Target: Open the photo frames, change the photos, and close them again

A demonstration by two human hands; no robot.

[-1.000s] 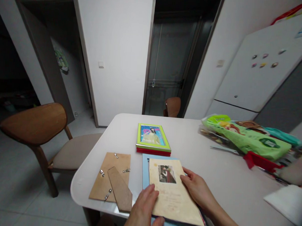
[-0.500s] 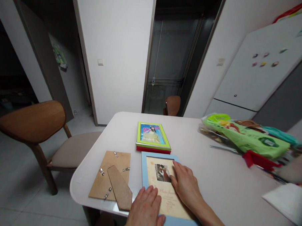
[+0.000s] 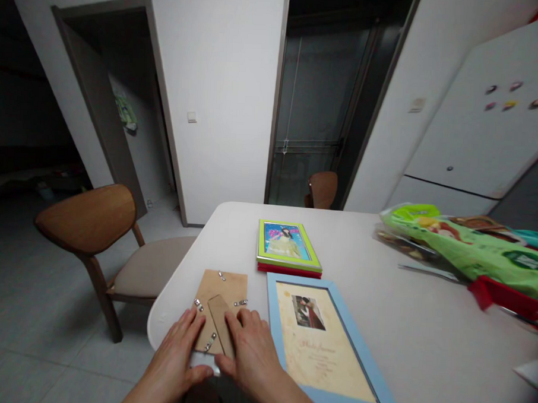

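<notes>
A brown photo frame backing board [image 3: 225,283] with small metal clips lies at the table's near left edge, its stand leg [image 3: 220,318] facing up. My left hand [image 3: 175,352] is closed at the board's left edge, thumb by its front edge. At the right side, my right hand [image 3: 253,349] is closed over the board and covers part of the leg. Immediately right of the hands lies a light blue photo frame [image 3: 348,330], face up, with a cream sheet and a small picture inside. The undersides of both hands' grips are hidden.
Behind the blue frame, a green photo frame [image 3: 288,262] rests on something red. Green packaging [image 3: 481,240], a red item [image 3: 501,298] and a thin metallic tool [image 3: 429,271] occupy the table's right side. A wooden chair [image 3: 94,217] stands at the left.
Both my hands have left the blue frame and moved left to the backing board. The view has shifted slightly left, and the whole blue frame face is now uncovered.
</notes>
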